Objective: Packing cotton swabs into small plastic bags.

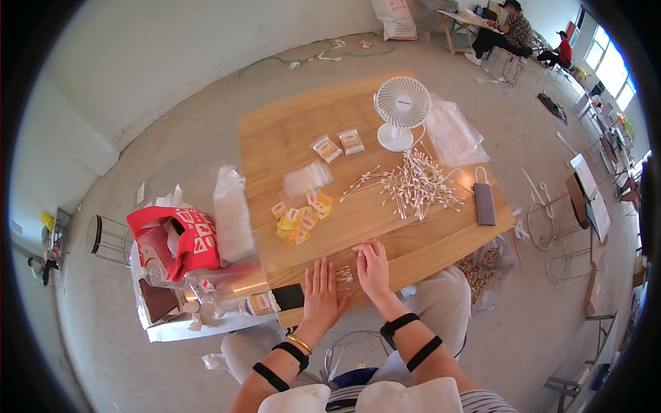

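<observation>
My left hand (320,292) lies flat near the table's front edge, its fingers stretched out. Beside its fingers is a small row of cotton swabs (344,275), lined up on the wood. On the other side of that row my right hand (373,270) rests on the table with loosely bent fingers; nothing shows in it. Farther back spreads a big loose pile of cotton swabs (421,187). Yellow printed cards (297,224) and small clear bags (308,179) lie at the left. Two filled swab packs (326,148) sit behind them.
On the wooden table (275,138) stand a white fan (403,107), a grey power bank (485,204) and clear plastic bags (454,131). A dark flat object (288,297) touches the near left edge. A red bag (186,237) fills the side surface. Other people sit far right.
</observation>
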A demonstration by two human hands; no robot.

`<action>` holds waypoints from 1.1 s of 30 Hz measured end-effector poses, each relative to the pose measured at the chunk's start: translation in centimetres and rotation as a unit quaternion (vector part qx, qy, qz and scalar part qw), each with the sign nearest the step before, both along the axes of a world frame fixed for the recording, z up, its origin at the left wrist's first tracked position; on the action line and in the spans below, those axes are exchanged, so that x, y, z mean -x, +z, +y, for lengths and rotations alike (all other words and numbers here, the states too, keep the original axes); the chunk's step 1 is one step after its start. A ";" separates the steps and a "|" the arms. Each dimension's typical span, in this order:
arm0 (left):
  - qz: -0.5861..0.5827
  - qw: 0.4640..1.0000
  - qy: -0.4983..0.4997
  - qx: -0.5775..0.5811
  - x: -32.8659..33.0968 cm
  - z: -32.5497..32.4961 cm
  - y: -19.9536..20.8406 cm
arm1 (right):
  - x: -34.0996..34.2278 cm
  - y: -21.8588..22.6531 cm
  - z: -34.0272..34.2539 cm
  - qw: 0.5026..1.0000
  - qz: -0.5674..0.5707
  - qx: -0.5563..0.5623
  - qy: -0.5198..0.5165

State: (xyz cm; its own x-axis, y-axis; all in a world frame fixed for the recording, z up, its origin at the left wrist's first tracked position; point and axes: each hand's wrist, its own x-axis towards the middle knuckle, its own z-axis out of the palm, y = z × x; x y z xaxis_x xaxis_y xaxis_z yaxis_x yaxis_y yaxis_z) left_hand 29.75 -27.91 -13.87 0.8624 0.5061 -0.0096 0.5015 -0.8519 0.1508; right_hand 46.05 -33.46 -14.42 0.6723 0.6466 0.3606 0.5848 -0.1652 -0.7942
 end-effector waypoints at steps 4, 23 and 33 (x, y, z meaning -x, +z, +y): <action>-0.001 1.000 0.010 0.000 -1.3 0.3 0.1 | 0.3 0.2 0.1 1.000 -0.008 -0.011 -0.003; -0.004 0.999 0.018 0.033 -0.5 -1.7 -0.5 | 0.0 -0.1 0.2 1.000 -0.006 -0.019 -0.003; 0.059 0.997 0.052 -0.001 -2.7 0.2 -0.2 | 0.2 -0.1 0.0 1.000 -0.006 -0.017 -0.004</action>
